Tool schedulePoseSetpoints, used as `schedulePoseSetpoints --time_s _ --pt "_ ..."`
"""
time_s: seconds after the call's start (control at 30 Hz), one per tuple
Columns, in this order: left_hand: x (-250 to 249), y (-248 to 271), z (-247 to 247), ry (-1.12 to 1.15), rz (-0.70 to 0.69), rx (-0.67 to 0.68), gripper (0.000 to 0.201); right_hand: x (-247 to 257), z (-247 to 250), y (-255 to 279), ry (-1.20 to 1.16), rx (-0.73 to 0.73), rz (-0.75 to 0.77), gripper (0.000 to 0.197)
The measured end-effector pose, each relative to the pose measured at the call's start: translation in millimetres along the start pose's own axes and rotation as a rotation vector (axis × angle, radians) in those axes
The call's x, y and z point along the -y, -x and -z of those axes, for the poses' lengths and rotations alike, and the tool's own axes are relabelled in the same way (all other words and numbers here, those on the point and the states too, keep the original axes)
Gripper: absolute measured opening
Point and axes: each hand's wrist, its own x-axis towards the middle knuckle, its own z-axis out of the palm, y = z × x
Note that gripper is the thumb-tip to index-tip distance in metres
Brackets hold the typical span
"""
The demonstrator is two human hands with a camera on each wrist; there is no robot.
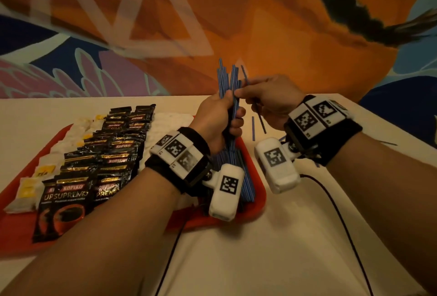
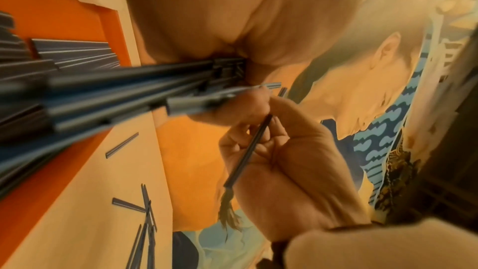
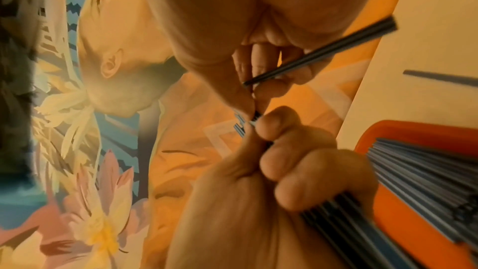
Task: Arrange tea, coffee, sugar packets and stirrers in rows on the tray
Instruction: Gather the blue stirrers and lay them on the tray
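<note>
Cream tabletop (image 1: 236, 260) runs from the near edge to a painted orange, blue and pink mural (image 1: 260, 23) at the far side, and two dark cables (image 1: 335, 213) trail across its near part. Nearest on the left sits the red tray (image 1: 259, 191), its left corner cut off by the picture edge and its middle hidden under the left forearm. On it, from left to right, lie a row of white tea packets (image 1: 26, 191) with yellow tags, two rows of black Kopiko coffee sachets (image 1: 71, 196), white sugar packets (image 1: 170, 118) whose print is too washed out to read, and a flat row of blue striped stirrers (image 1: 247, 184) along the tray's right side, their long axes running near to far. Above that row the left hand (image 1: 217, 118) is curled tight around a bundle of stirrers (image 1: 227, 75), held nearly upright, top ends fanning unevenly toward the mural and lower ends passing out below the fist. Just right of it, the right hand (image 1: 272, 99) pinches the top of the bundle between thumb and forefinger, while a single stirrer (image 1: 260, 118) lies across its palm under curled fingers, slanting down toward the near right. A few loose stirrers (image 1: 253, 127) lie on the table right of the tray; the left wrist view shows more scattered there, blurred.
</note>
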Motion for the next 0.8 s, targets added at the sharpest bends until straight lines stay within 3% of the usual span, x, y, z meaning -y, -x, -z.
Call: schedulePoseSetpoints --time_s 0.13,0.27,0.37,0.57,0.8 --pt "-8 -6 6 0.005 -0.017 -0.045 0.027 -1 -10 -5 -0.061 0.027 0.078 0.005" --pt "-18 -6 7 -0.015 0.000 -0.068 0.038 4 -12 -10 -0.199 0.024 0.099 0.042" --pt "-25 -4 5 -0.088 -0.056 -0.059 0.043 12 -13 -9 -0.288 0.015 0.104 0.054" --pt "-30 -4 7 -0.740 -0.410 -0.197 0.035 25 -22 -2 -0.247 0.031 0.027 0.057" --pt "-34 -1 8 -0.825 -0.417 -0.034 0.028 24 -31 -5 -0.191 0.145 0.069 0.051"
